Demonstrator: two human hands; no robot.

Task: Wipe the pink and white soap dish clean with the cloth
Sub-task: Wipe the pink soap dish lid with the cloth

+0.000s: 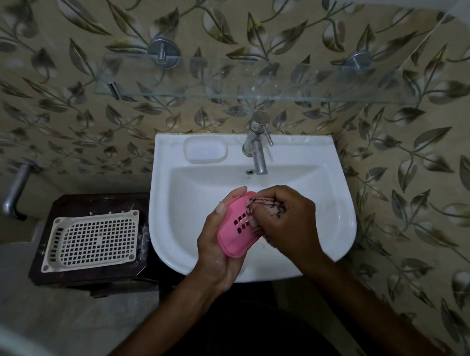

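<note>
Leaf-patterned wall tiles (71,97), glass shelf (231,95), white sink (342,208), dim light

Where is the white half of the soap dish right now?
Head view: white tray sits on the sink ledge, left of the tap.

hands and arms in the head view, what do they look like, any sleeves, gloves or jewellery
Two bare hands, the left hand and the right hand, with both forearms bare up to the bottom edge of the picture. No sleeves, gloves, rings, bracelets or watch show. Fingernails on the left hand are short and unpainted. The light is dim, so finer marks cannot be told.
</note>
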